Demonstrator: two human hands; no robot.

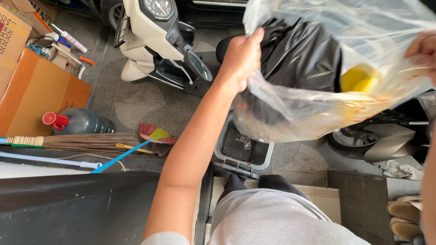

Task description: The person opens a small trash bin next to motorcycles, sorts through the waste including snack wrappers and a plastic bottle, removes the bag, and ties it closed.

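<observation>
Gripping clear plastic bag (318, 104) edges: left hand (240, 56) and right hand (422, 50), above grey bin (268, 156).

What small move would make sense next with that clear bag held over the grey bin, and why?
Probably lower the clear plastic bag straight down toward the grey bin. The left hand and right hand grip its top edges, holding it up over the bin. It bulges with a black bag and something yellow inside, so easing it down with both hands seems safest.
</observation>
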